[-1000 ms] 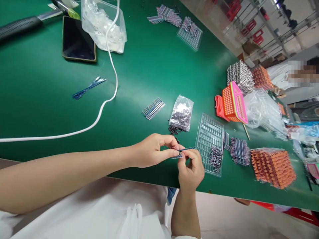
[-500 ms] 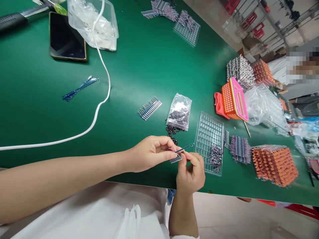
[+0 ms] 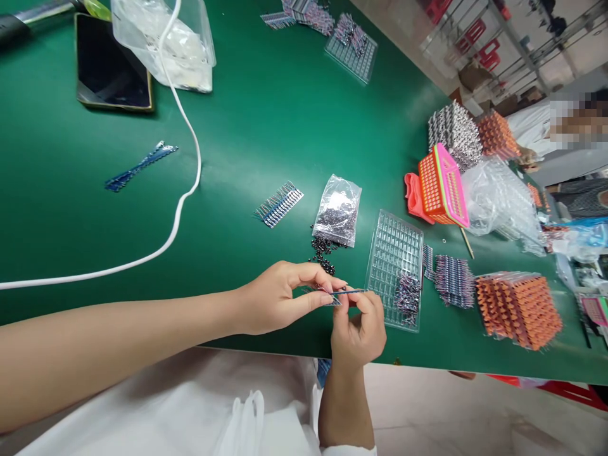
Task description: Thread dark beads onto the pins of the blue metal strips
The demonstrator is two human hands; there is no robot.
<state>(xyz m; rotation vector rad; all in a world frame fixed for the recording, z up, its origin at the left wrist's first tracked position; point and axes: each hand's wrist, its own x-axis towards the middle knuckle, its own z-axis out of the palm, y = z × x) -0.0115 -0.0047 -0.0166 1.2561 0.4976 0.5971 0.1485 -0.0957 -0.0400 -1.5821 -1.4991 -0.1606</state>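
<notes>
My left hand (image 3: pixel 287 296) is closed on a thin blue strip with fine wire leads (image 3: pixel 350 291), pinched between thumb and fingers. The strip points right, nearly level, across my other fingertips. My right hand (image 3: pixel 358 335) is closed at the strip, thumb and index finger together; what they pinch is too small to make out. Just beyond my left fingertips lies a loose pile of small dark beads (image 3: pixel 325 253). A clear zip bag (image 3: pixel 338 212) holding more beads lies behind it. A clear compartment tray (image 3: pixel 387 259) stands right of my hands, with a heap of small wire-leaded parts (image 3: pixel 407 296) in it.
A row of leaded parts (image 3: pixel 280 206) lies left of the bag. Stacked strips (image 3: pixel 455 282), an orange stack (image 3: pixel 517 310) and an orange-pink basket (image 3: pixel 441 187) stand right. A white cable (image 3: pixel 177 221), phone (image 3: pixel 114 63) and plastic tub (image 3: pixel 209 50) occupy the left.
The blue strip has turned from slanting up to the right to almost level. Both hands stay together at it, and the whole view has shifted slightly.
</notes>
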